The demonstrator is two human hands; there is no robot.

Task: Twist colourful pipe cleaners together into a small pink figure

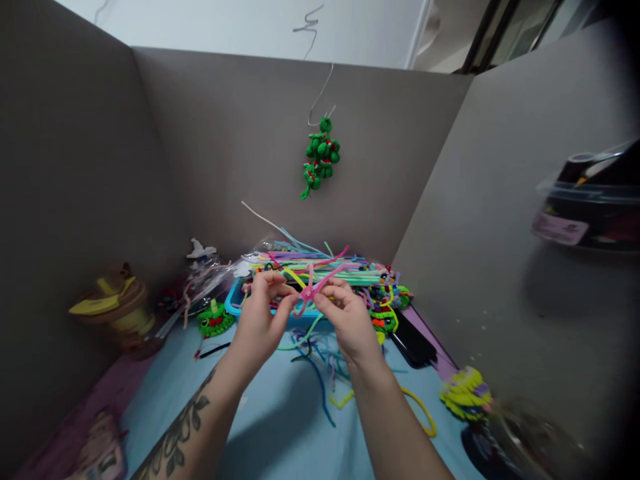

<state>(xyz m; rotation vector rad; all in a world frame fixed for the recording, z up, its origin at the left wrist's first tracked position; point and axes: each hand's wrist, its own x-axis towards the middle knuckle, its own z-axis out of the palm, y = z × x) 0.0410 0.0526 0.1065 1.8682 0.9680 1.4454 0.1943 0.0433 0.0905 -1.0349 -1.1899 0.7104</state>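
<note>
We look down at two bare hands meeting at the centre of the frame, over a table spread with light blue cloth [270, 433]. Between them is a small knot of pink fuzzy stems [309, 292], its ends sticking out in several directions. The left hand [265, 307] pinches it from the left between thumb and fingers; the right hand [350, 317] pinches it from the right in the same narrow grip. Leaf tattoos run along the left forearm, lower left of centre.

Just behind the hands, we find a bright blue tray [231, 298] under a heap of many-coloured fuzzy stems [325, 259]. Below the hands lie loose blue stems [323, 387], and a yellow loop [425, 420] rests right of the right forearm. A green figure with eyes [215, 321] sits left of the left hand; a black phone [414, 341] lies to the right. At upper centre, a green ornament [323, 157] hangs from a bent wire [317, 103] against a grey panel [225, 133].
</note>
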